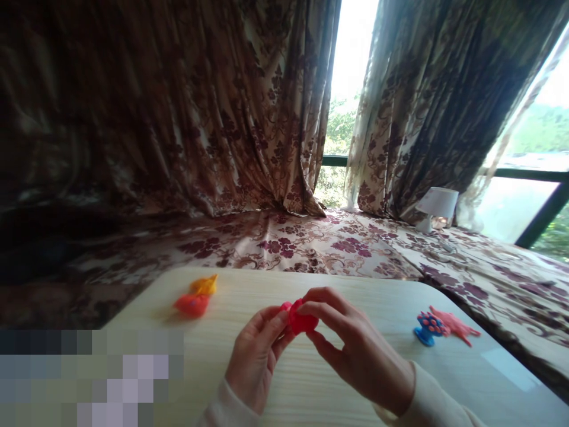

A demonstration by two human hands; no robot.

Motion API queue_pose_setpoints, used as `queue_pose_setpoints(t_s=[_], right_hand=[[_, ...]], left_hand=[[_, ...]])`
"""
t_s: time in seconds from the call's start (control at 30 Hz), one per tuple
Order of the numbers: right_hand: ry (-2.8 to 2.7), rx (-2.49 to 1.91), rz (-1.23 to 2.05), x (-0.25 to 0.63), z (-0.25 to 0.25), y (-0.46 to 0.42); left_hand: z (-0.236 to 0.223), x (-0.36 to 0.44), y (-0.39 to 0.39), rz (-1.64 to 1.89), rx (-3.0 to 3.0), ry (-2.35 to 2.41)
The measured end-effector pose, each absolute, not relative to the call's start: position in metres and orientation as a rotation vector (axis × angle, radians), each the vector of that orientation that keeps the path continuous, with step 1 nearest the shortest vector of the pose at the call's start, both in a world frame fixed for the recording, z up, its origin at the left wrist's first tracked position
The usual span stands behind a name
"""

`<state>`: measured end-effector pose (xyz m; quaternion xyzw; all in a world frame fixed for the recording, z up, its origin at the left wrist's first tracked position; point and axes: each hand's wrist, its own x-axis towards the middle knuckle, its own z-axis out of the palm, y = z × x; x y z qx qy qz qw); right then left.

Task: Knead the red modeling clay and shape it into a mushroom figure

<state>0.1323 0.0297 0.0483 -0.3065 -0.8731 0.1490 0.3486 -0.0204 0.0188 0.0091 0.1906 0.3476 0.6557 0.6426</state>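
A bright red lump, seemingly of modelling clay (303, 319), is held above the middle of the table between both hands. My left hand (260, 347) pinches its left side with thumb and fingers. From the right, my right hand (351, 341) has its curved fingers and thumb closed around the lump. The palm sides of both hands and part of the lump are hidden.
On the pale table (249, 284), an orange-red piece (192, 305) and a yellow piece (205, 285) lie at the left. A blue footed piece with pink dots (427, 329) stands at the right, beside a flat pink shape (456, 326). Behind are a white lamp (438, 203) and flowered curtains (249, 107).
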Motion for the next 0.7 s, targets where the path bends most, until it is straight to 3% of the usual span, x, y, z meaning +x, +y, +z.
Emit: queue_pose_setpoints(t_s=[0.33,0.7], right_hand=[[-2.061,-0.739,0.452,0.145,0.054,0.037],[-1.896,-0.845,1.108,0.132,0.034,0.044]], left_hand=[[0.015,-0.019,0.017,1.471,0.354,0.761],[0.016,-0.017,0.013,1.279,0.130,0.741]])
